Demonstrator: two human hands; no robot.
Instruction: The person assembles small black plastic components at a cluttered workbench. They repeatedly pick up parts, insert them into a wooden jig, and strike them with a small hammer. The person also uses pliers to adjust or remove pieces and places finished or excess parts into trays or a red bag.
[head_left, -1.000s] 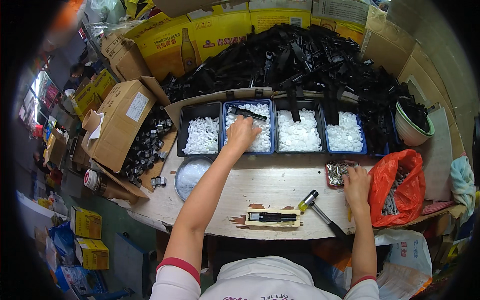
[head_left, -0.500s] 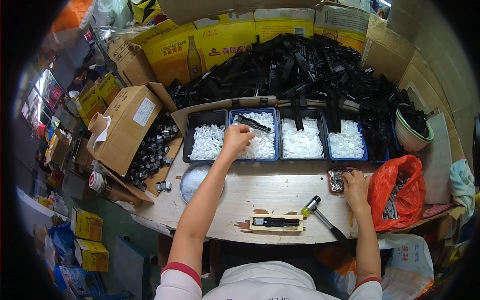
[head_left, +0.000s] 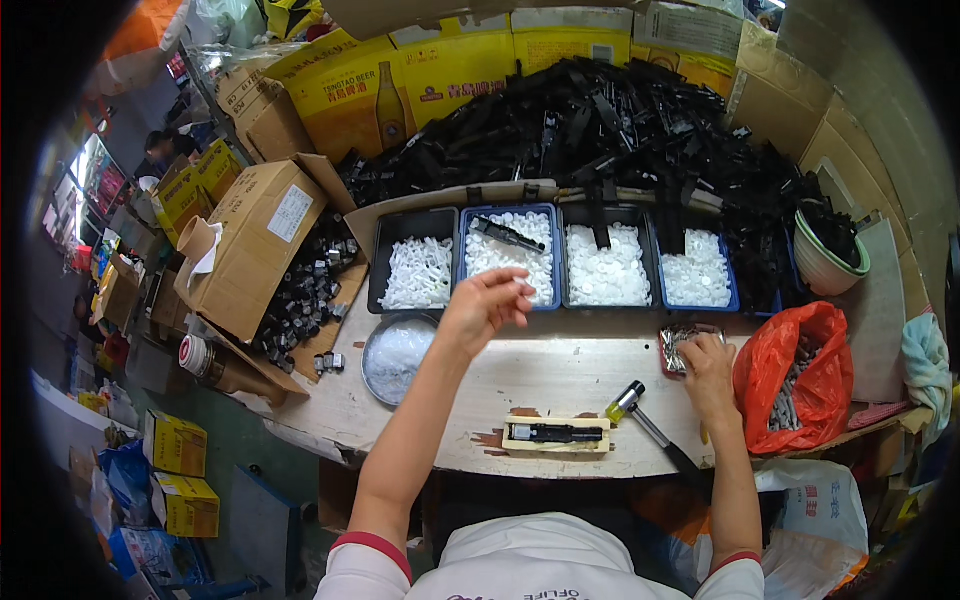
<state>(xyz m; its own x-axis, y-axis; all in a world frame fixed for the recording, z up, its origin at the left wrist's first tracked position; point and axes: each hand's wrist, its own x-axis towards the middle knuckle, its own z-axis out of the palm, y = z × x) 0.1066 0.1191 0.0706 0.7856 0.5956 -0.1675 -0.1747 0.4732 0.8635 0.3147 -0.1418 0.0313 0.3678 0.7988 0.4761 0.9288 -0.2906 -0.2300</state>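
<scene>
In front of the blue bin (head_left: pixel 557 255) with a black part (head_left: pixel 508 233) inside, the left hand (head_left: pixel 480 312) has half-curled fingers; right of that bin, the right hand (head_left: pixel 708 364) touches metal pins (head_left: pixel 676 341). Can't tell what either pinches.

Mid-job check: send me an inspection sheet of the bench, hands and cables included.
Surface: pale worktop, worn near the fixture block.
Work items: fixture block holding black part; four bins with white plastic pieces; metal pins in red dish.
Clutter: hammer right of the block; red bag; heap of black parts behind the bins.
Left hand: before the second bin, grasp unclear.
Right hand: at the pins.
Cables: nothing seen.
Surroundings: cardboard box left, yellow cartons behind.
</scene>
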